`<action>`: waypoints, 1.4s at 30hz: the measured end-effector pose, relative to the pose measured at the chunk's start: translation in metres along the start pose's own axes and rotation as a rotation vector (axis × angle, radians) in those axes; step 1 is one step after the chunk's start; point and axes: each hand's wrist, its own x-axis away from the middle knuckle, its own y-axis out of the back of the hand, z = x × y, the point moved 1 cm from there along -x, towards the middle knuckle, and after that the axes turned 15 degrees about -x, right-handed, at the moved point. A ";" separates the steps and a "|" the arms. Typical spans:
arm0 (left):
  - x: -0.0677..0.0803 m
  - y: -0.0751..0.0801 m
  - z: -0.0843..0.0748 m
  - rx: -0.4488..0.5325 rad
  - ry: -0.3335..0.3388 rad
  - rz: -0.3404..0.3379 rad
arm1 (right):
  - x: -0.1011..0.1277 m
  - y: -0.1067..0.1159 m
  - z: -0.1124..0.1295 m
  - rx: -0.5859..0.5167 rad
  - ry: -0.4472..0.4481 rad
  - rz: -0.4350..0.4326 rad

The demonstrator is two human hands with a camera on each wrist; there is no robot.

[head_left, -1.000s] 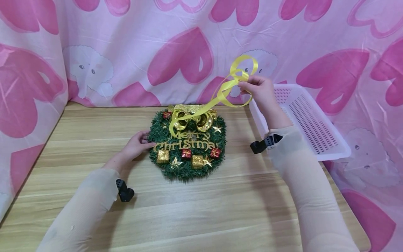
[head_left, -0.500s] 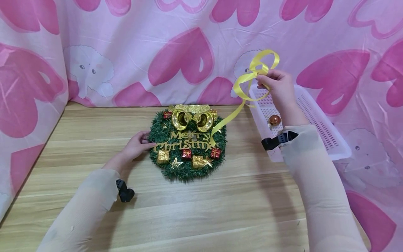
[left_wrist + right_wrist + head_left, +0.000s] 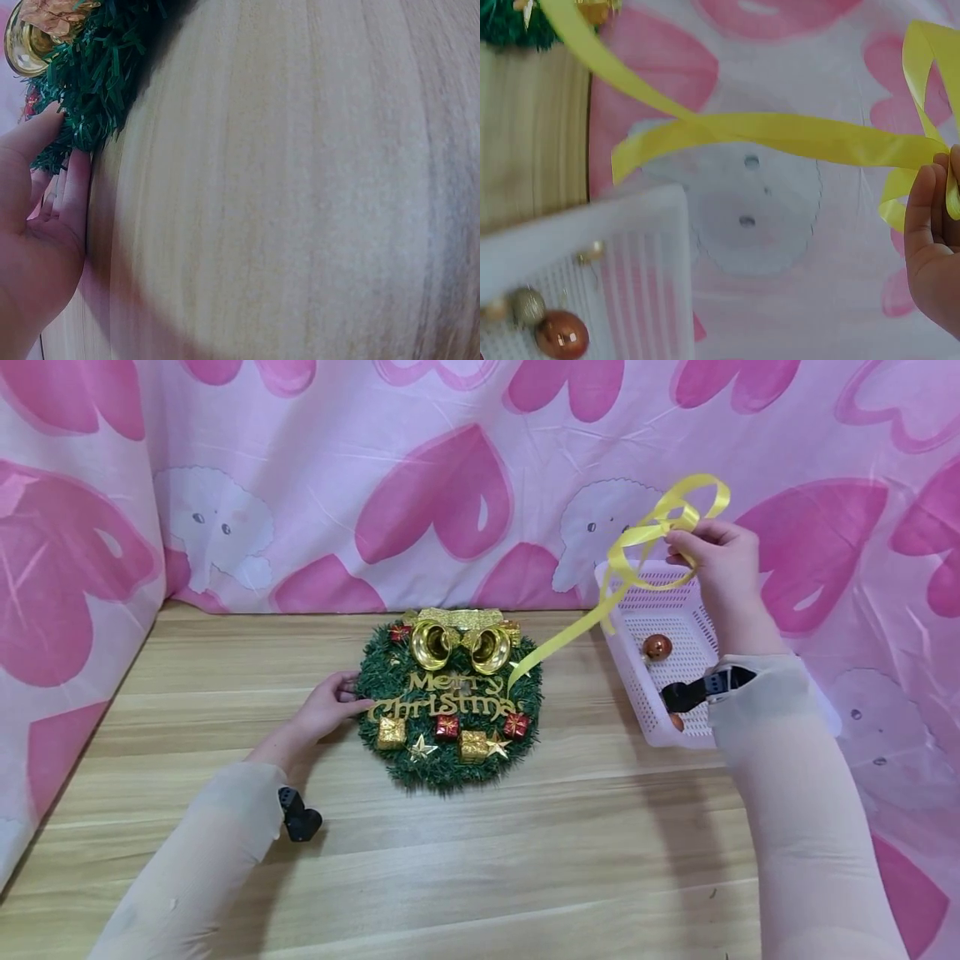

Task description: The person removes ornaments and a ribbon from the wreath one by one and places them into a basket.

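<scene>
A green Christmas wreath [image 3: 450, 768] lies on the table, bearing gold bells, small gift boxes, stars and gold "Merry Christmas" lettering. My left hand [image 3: 326, 706] grips its left edge; the left wrist view has the thumb [image 3: 46, 129] on top of the greenery and the other fingers at its side and underneath. High over the basket at the right, my right hand [image 3: 723, 560] pinches a looped yellow ribbon [image 3: 637, 537] at its knot. One long tail hangs down to the wreath's right side, and a shorter one dangles by the basket.
The white plastic basket [image 3: 630, 693] stands at the table's right edge, partly behind the right forearm. Inside lie an orange-brown bauble [image 3: 657, 647] and a few smaller ornaments. A pink heart-patterned cloth [image 3: 300, 485] hangs behind the wooden table [image 3: 450, 877].
My right hand has carried the yellow ribbon rightward from above the wreath to over the basket, its tail sliding across the wreath. The left hand and wreath have stayed put.
</scene>
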 end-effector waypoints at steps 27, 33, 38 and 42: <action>0.001 -0.001 -0.004 -0.016 -0.012 -0.007 | -0.012 0.108 0.030 -0.121 0.044 -0.373; 0.001 -0.001 -0.004 -0.005 -0.010 -0.007 | -0.013 0.118 0.034 -0.154 0.140 -0.483; 0.000 -0.001 -0.002 -0.011 -0.015 -0.008 | -0.013 0.121 0.035 -0.152 0.125 -0.523; 0.000 -0.001 -0.002 -0.015 -0.012 -0.008 | -0.014 0.119 0.034 -0.117 0.072 -0.500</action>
